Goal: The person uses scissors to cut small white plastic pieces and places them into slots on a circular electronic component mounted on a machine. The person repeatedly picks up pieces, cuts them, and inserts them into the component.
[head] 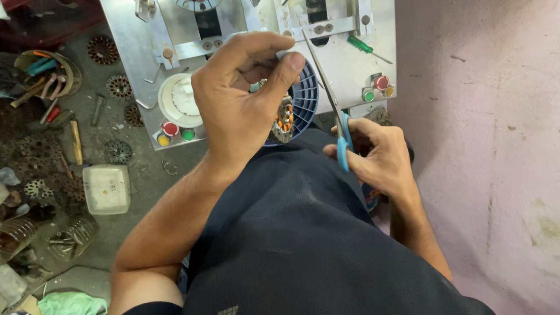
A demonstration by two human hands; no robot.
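Head view. Surface (155, 187): grey, cluttered, seen from above.

Packages and containers: one pale translucent plastic box (106, 189), rectangular, lid on, left of centre; a round tub of hand tools (47, 71) with coloured handles at upper left; a crumpled green plastic bag (69, 309) at lower left; pale plastic pieces along the left edge, cut off by the frame. Labels are too small to make out.

Machine: a metal winding fixture (138, 46) at top centre, with red, green and yellow push-buttons (171, 129) at its lower left and a second set (378, 85) at its lower right. A green-handled screwdriver (360, 44) lies on its plate.

Hands: left hand (241, 102) closed around a wound stator (284, 118) with copper coils, thumb and forefinger pinched at its upper edge; it is held in front of a blue ribbed disc (307, 97), just below the fixture. Right hand (372, 157) grips blue-handled scissors (332, 108), fingers curled through the handles, blades pointing up beside the stator.

Hidden: most of the stator sits behind the left hand; whether the blades touch it cannot be told. A dark shirt (291, 249) covers the lower middle. Loose rusty stator plates (103, 49) at left are partly heaped and indistinct.
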